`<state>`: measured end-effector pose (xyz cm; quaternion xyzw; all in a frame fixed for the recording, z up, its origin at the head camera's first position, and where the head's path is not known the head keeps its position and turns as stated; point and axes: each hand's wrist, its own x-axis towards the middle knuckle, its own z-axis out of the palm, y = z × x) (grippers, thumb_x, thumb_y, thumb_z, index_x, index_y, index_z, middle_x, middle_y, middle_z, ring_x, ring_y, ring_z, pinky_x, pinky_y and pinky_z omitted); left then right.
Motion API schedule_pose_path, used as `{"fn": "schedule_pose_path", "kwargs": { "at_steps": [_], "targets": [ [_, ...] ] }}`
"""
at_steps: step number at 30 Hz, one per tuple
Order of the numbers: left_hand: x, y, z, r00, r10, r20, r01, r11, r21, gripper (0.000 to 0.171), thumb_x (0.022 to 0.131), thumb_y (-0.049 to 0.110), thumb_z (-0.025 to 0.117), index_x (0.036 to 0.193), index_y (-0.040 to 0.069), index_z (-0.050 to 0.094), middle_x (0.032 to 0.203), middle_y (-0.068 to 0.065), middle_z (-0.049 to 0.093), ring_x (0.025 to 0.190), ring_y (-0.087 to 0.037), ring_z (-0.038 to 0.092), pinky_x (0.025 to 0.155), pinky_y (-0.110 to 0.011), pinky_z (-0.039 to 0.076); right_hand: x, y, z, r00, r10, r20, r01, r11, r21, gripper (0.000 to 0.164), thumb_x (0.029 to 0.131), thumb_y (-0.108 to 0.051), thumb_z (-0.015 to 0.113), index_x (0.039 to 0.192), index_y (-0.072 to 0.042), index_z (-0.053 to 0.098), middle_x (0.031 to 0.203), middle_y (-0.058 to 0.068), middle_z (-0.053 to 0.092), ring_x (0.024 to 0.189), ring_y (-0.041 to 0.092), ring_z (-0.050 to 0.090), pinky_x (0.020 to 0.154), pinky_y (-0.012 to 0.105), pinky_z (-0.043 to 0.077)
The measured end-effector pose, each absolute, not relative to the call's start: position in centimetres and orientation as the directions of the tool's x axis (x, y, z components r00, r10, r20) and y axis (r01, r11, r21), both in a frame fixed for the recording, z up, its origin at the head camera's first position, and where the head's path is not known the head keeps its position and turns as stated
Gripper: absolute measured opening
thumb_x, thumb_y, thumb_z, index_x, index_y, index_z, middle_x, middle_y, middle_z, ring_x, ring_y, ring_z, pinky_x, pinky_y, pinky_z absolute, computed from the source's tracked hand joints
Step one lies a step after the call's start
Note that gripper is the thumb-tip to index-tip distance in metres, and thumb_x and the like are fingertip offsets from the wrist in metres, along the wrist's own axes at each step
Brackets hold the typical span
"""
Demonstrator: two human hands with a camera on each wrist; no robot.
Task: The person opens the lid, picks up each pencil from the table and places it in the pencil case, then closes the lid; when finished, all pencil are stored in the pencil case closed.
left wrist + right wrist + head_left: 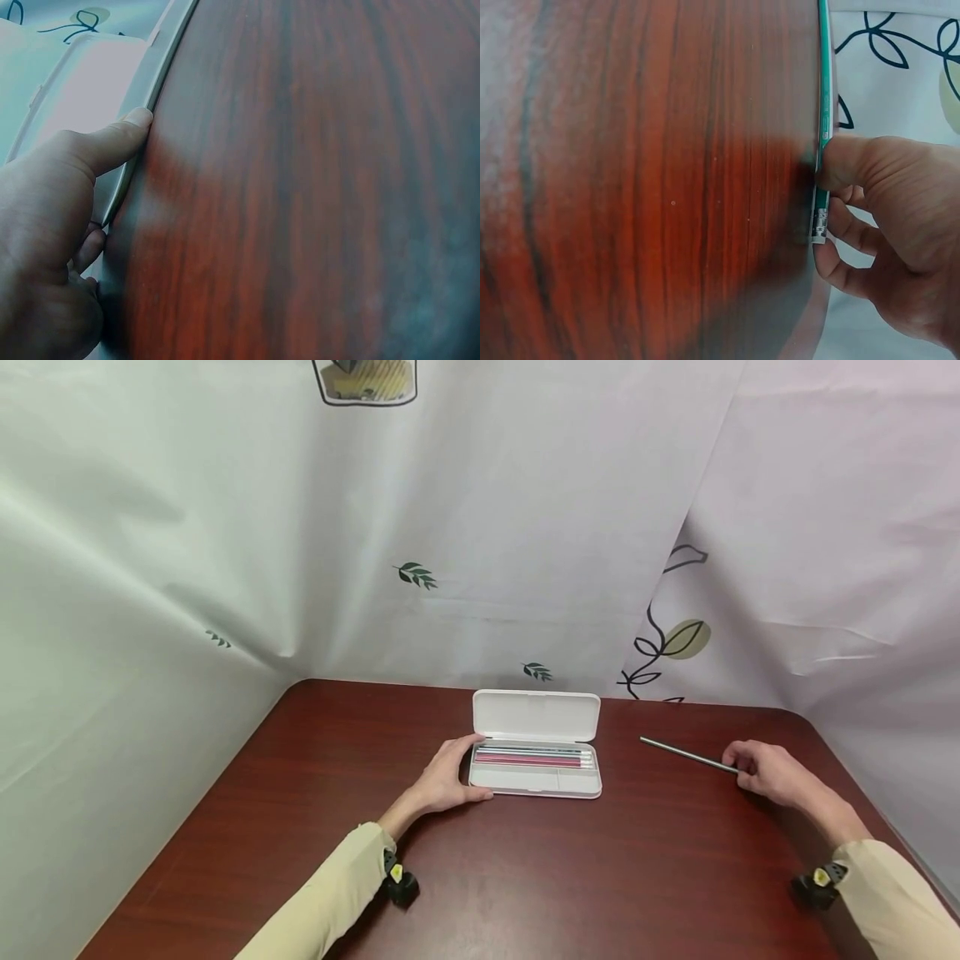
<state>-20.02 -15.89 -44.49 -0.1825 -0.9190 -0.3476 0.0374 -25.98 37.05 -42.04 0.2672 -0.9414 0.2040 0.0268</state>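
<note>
A white pencil case [513, 781] lies on the table with its lid [536, 716] raised at the back. Several pencils [531, 760], pink and teal-green ones, lie side by side in its rear compartment. My left hand [441, 779] holds the case by its left end, thumb on the front edge and fingers at the back corner. Off to the right, my right hand [776, 771] pinches a green pencil [678, 752] near its eraser end. In the right wrist view, the metal band and white eraser [820, 225] show beside the curled fingers; the pencil's other end points away from the hand.
The dark red wooden table [525, 868] has rounded far corners. Behind it and along both sides hangs a pale cloth [525, 527] with leaf prints. Each wrist carries a small black camera, such as the left one [402, 887].
</note>
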Motion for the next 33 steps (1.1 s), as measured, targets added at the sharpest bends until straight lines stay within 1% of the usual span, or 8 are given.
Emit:
{"fn": "schedule_pose_path", "kwargs": {
  "at_steps": [5, 8, 13, 17, 20, 24, 29, 33],
  "targets": [
    [-20.1, -15.9, -44.5, -0.929, 0.316, 0.194, 0.366, 0.693, 0.621, 0.089, 0.072, 0.03, 0.09, 0.146, 0.008, 0.046, 0.144, -0.011, 0.05, 0.131, -0.03, 0.042, 0.105, -0.049, 0.037, -25.7, 36.9, -41.8, -0.855, -0.494, 0.161, -0.516, 0.771, -0.373, 0.027, 0.069, 0.01, 0.067, 0.089, -0.009, 0.062, 0.072, 0.003, 0.053, 0.066, 0.007, 0.045, 0.059, 0.03, 0.039],
    [-20.1, -16.0, -44.5, -0.929, 0.316, 0.194, 0.366, 0.693, 0.621, 0.089, 0.072, 0.03, 0.09, 0.146, 0.008, 0.046, 0.144, -0.012, 0.05, 0.131, -0.03, 0.042, 0.105, -0.049, 0.037, -25.5, 36.6, -41.6, -0.843, -0.504, 0.188, -0.536, 0.758, -0.372, 0.029, 0.07, 0.01, 0.069, 0.09, -0.009, 0.062, 0.073, -0.001, 0.053, 0.067, 0.006, 0.045, 0.058, 0.029, 0.039],
    [-20.2, -16.0, -44.6, -0.93, 0.312, 0.196, 0.364, 0.694, 0.621, 0.089, 0.072, 0.03, 0.09, 0.146, 0.008, 0.046, 0.143, -0.011, 0.05, 0.13, -0.03, 0.042, 0.104, -0.049, 0.037, -25.3, 35.8, -41.1, -0.788, -0.54, 0.296, -0.615, 0.707, -0.349, 0.035, 0.066, 0.014, 0.073, 0.089, -0.011, 0.063, 0.074, -0.01, 0.049, 0.066, 0.002, 0.044, 0.056, 0.027, 0.038],
    [-20.2, -16.0, -44.6, -0.928, 0.314, 0.199, 0.367, 0.693, 0.62, 0.089, 0.072, 0.03, 0.09, 0.146, 0.008, 0.046, 0.143, -0.011, 0.05, 0.13, -0.03, 0.043, 0.104, -0.049, 0.037, -25.3, 35.0, -40.8, -0.744, -0.568, 0.352, -0.666, 0.671, -0.327, 0.037, 0.064, 0.014, 0.073, 0.089, -0.011, 0.063, 0.074, -0.008, 0.05, 0.066, 0.002, 0.044, 0.055, 0.026, 0.038],
    [-20.2, -16.0, -44.6, -0.928, 0.315, 0.2, 0.369, 0.693, 0.619, 0.089, 0.072, 0.03, 0.09, 0.146, 0.008, 0.046, 0.143, -0.011, 0.051, 0.129, -0.03, 0.043, 0.104, -0.049, 0.037, -25.1, 34.4, -40.4, -0.73, -0.579, 0.363, -0.682, 0.654, -0.327, 0.036, 0.064, 0.013, 0.07, 0.09, -0.012, 0.064, 0.073, -0.006, 0.051, 0.066, 0.002, 0.044, 0.056, 0.026, 0.038],
    [-20.2, -16.0, -44.6, -0.927, 0.315, 0.203, 0.371, 0.693, 0.619, 0.089, 0.072, 0.031, 0.09, 0.146, 0.008, 0.046, 0.143, -0.011, 0.05, 0.129, -0.03, 0.043, 0.104, -0.049, 0.037, -24.8, 33.5, -39.8, -0.709, -0.592, 0.383, -0.703, 0.634, -0.322, 0.036, 0.064, 0.012, 0.07, 0.09, -0.013, 0.064, 0.074, -0.008, 0.05, 0.067, 0.002, 0.045, 0.056, 0.026, 0.038],
    [-20.1, -15.9, -44.5, -0.928, 0.315, 0.2, 0.368, 0.69, 0.624, 0.088, 0.072, 0.03, 0.09, 0.146, 0.008, 0.046, 0.143, -0.011, 0.05, 0.13, -0.03, 0.042, 0.104, -0.049, 0.037, -24.6, 32.2, -39.3, -0.684, -0.607, 0.404, -0.727, 0.609, -0.317, 0.037, 0.064, 0.012, 0.069, 0.09, -0.014, 0.064, 0.075, -0.006, 0.051, 0.068, 0.003, 0.046, 0.056, 0.025, 0.038],
    [-20.0, -15.9, -44.4, -0.931, 0.312, 0.188, 0.359, 0.691, 0.627, 0.089, 0.072, 0.03, 0.09, 0.146, 0.008, 0.046, 0.144, -0.011, 0.049, 0.131, -0.03, 0.041, 0.104, -0.049, 0.037, -24.4, 31.3, -39.0, -0.683, -0.606, 0.408, -0.727, 0.616, -0.303, 0.038, 0.064, 0.013, 0.07, 0.09, -0.015, 0.064, 0.077, -0.011, 0.05, 0.068, 0.003, 0.046, 0.056, 0.026, 0.039]
  ]
}}
